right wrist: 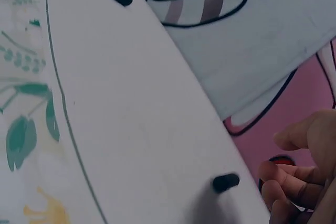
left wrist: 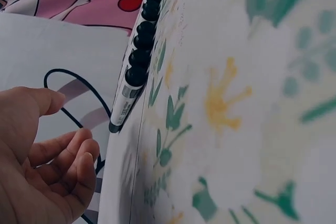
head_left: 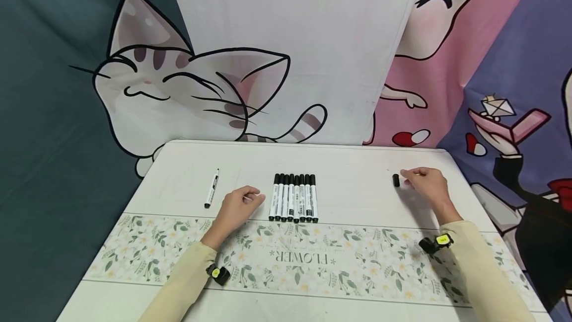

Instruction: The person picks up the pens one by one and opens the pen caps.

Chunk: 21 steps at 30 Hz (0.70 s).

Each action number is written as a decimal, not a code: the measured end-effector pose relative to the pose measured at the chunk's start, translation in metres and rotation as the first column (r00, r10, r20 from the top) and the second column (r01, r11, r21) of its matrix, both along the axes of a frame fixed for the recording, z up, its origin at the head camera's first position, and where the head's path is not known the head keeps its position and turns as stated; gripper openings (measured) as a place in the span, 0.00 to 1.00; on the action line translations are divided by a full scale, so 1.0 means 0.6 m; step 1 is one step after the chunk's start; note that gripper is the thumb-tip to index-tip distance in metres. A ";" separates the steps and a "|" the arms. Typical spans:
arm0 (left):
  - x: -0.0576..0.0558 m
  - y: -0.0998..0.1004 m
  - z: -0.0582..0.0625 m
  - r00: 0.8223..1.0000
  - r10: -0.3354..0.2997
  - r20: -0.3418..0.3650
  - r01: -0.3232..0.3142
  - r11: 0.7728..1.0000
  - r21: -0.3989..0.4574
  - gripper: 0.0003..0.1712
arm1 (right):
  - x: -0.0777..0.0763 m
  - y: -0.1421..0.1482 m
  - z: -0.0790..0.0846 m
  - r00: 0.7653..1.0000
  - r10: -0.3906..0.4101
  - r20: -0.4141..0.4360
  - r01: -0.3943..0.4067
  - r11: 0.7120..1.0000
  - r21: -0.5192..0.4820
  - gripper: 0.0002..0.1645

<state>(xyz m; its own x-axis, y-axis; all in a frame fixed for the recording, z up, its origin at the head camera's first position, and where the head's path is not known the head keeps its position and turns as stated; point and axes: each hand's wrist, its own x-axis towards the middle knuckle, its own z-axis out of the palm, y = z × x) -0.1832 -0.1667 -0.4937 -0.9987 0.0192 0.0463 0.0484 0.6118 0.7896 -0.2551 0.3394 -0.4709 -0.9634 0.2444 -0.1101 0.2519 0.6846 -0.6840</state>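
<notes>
Several white markers with black caps (head_left: pixel 293 198) lie side by side in a row at the middle of the table. My left hand (head_left: pixel 240 206) hovers just left of the row, fingers loosely curled and holding nothing. To the left of that hand lies one uncapped white marker (head_left: pixel 212 189), its tip pointing away from me. On the right side of the table is a loose black marker cap (head_left: pixel 395 180). My right hand (head_left: pixel 424 183) is right beside the cap, thumb and fingers apart with nothing between them; the right wrist view shows the gap to the cap (right wrist: pixel 226 182).
A floral cloth strip (head_left: pixel 313 262) with the word FLOWER runs across the white table (head_left: pixel 353 188) in front of the markers. Behind the far edge hangs a curtain (head_left: pixel 290 14) with cartoon figures. A camera sits on each wrist.
</notes>
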 end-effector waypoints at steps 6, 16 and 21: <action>-0.012 0.019 -0.001 1.000 -0.007 0.021 0.008 1.000 -0.028 0.22 | 0.016 -0.037 0.038 0.989 0.061 -0.135 -0.060 0.998 0.013 0.36; -0.029 0.038 -0.013 0.999 -0.007 0.044 0.011 0.996 -0.084 0.23 | 0.043 -0.113 0.070 0.929 0.216 -0.300 -0.203 0.976 0.074 0.31; -0.032 0.038 -0.018 0.997 -0.019 0.070 0.025 0.996 -0.085 0.24 | 0.062 -0.148 0.078 0.892 0.284 -0.351 -0.269 0.959 0.091 0.28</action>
<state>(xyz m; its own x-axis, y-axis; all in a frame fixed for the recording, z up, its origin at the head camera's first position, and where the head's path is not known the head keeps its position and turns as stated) -0.2022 -0.1438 -0.5045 -0.9988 0.0420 -0.0255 0.0096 0.6764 0.7365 -0.2177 0.2506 -0.4241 -0.9653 -0.0409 0.2581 -0.2078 0.7188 -0.6634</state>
